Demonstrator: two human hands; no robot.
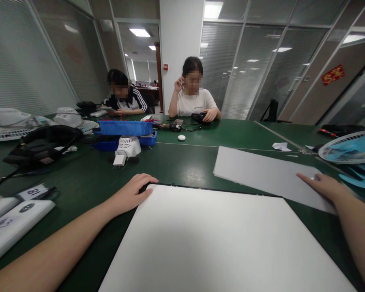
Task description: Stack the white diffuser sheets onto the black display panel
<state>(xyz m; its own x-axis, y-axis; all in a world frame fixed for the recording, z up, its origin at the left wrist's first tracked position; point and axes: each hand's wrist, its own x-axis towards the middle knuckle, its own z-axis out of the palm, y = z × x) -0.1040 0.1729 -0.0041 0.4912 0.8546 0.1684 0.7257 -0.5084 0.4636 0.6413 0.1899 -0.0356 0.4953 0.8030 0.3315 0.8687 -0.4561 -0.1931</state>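
**Steadying a white board (219, 239) and a grey sheet (261, 172)**

The large white board lies flat on the green tabletop (182, 162), directly in front of the person. The left hand (134, 194) rests on its far left corner, grip open, fingers draped over the dark edge and clasping nothing. The right hand (322, 185) lies palm-down on the grey sheet just beyond the board, grip also open. Light, even pressure probably serves best, so that neither piece slides.

large white board (219, 239), dark far edge, flat on green table (185, 162), pale grey sheet (261, 172) flat just beyond it
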